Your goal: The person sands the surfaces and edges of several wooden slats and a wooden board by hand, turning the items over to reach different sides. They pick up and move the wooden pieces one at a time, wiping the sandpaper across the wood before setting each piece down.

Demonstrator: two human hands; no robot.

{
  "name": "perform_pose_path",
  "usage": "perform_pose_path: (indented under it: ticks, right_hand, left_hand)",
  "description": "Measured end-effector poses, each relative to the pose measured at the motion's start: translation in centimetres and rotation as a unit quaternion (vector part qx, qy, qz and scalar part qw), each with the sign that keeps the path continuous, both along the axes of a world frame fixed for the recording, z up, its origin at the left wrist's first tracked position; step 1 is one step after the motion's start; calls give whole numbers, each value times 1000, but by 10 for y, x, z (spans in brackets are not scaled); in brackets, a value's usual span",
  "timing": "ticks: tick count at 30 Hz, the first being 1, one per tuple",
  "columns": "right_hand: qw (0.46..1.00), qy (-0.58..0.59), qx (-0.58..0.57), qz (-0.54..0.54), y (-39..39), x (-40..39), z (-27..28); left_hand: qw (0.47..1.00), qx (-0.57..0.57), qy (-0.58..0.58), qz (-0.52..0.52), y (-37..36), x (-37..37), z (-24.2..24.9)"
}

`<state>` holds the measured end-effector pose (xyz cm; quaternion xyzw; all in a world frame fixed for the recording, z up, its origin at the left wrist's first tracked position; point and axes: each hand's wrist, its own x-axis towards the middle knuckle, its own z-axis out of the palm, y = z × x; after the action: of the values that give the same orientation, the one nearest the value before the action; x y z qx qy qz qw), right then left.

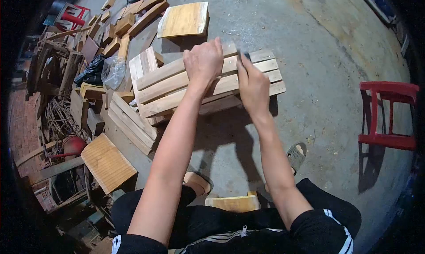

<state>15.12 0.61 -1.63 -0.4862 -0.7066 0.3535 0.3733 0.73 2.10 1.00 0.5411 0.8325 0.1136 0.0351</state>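
Observation:
A slatted wooden piece (170,83), made of several pale planks side by side, lies in front of me above the floor. My left hand (203,61) is closed in a fist over its middle, and whatever is inside the fingers is hidden. Toward its right end, my right hand (254,86) is closed with the fingers pointing away. A thin, dark grey flat object (240,58) shows at those fingertips; its kind is blurred. Dark nail or screw spots mark some planks.
A small wooden stool (183,19) stands beyond the slats, and another wooden seat (108,161) is at lower left. Wood offcuts (126,24), a plastic bag (113,72) and slatted boards (130,121) crowd the left. A red plastic stool (376,114) lies at right on the concrete floor (318,165).

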Motion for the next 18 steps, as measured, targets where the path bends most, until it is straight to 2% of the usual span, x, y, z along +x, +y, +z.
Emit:
perform_pose_path:
  ticks: [2, 3, 7, 14, 15, 18]
  right_hand:
    - [991, 20, 128, -30, -27, 12, -2]
    - [989, -10, 142, -24, -27, 12, -3]
    - [986, -50, 155, 28, 17, -15, 9]
    - [964, -100, 247, -22, -27, 3, 8]
    - [978, -110, 178, 3, -17, -2, 16]
    - [973, -107, 204, -7, 10, -18, 5]
  left_hand:
    - [1000, 11, 14, 6, 2, -4, -8]
    - [999, 27, 31, 7, 4, -5, -12]
    - [996, 66, 55, -24, 0, -5, -19]
    - [997, 60, 54, -12, 1, -6, -19]
    - [995, 77, 62, -28, 2, -10, -27]
    - [997, 57, 54, -14, -1, -2, -13]
